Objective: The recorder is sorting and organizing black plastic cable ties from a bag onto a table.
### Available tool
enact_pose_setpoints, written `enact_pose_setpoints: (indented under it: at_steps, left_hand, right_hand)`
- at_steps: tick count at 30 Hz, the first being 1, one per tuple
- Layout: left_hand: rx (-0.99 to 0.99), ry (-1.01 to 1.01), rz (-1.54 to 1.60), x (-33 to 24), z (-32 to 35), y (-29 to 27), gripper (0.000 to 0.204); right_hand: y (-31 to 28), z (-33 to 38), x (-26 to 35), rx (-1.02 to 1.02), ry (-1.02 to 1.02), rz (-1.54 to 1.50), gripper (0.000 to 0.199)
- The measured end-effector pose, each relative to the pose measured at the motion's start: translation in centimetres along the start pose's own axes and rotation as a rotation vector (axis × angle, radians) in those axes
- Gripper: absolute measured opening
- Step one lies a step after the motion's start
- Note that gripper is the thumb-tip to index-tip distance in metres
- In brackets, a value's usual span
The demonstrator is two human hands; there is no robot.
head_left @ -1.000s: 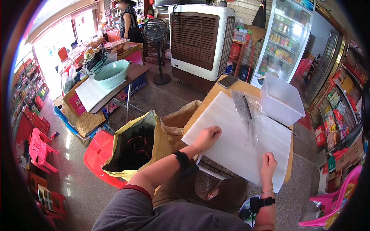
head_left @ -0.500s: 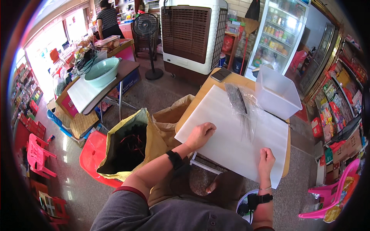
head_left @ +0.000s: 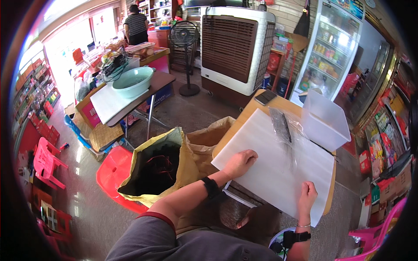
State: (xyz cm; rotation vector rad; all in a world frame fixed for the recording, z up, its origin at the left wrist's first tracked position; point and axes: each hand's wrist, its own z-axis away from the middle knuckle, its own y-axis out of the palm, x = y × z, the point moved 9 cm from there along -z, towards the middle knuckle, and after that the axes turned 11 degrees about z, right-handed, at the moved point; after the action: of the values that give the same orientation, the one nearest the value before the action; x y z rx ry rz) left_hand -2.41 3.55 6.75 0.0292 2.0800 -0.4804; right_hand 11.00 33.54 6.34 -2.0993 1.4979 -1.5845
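Observation:
My left hand rests over the near left part of a white sheet on a small wooden table. Its fingers are curled together, and anything in them is too small to make out. Near the sheet's right edge, my right hand is closed with thumb against fingers; what it may pinch cannot be made out. Beyond both hands, a clear plastic bag with thin grey strands lies on the sheet, a slim dark stick on it. A translucent plastic bin stands at the table's far right.
Left of the table stand an open yellow sack of black material with red strands, a brown sack and a red stool. A dark phone lies at the table's far corner. Farther off, a basin sits on another table.
The view has shifted, so the whole scene appears farther right and a little lower. Both hands keep nearly the same pose and place over the sheet.

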Motion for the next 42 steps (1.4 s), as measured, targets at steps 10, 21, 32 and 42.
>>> enact_pose_setpoints:
  at_steps: [10, 21, 32, 42]
  left_hand:
    - [0.025, 0.003, 0.002, -0.1, -0.2, -0.1, 0.011]
    - [0.019, 0.011, 0.008, -0.6, 0.5, 0.1, 0.011]
    - [-0.648, 0.092, 0.431, -8.4, -5.2, -16.4, 0.07]
    - [-0.734, -0.243, 0.156, -4.8, -11.4, -25.4, 0.081]
  right_hand:
    - [0.6, -0.3, -1.2, 0.03, 0.034, -0.011, 0.011]
    - [0.3, 0.2, -0.5, 0.042, 0.055, -0.01, 0.013]
    - [0.1, -0.5, -0.5, 0.053, 0.069, 0.05, 0.016]
    - [1.3, -0.1, 0.5, 0.058, 0.021, -0.076, 0.015]
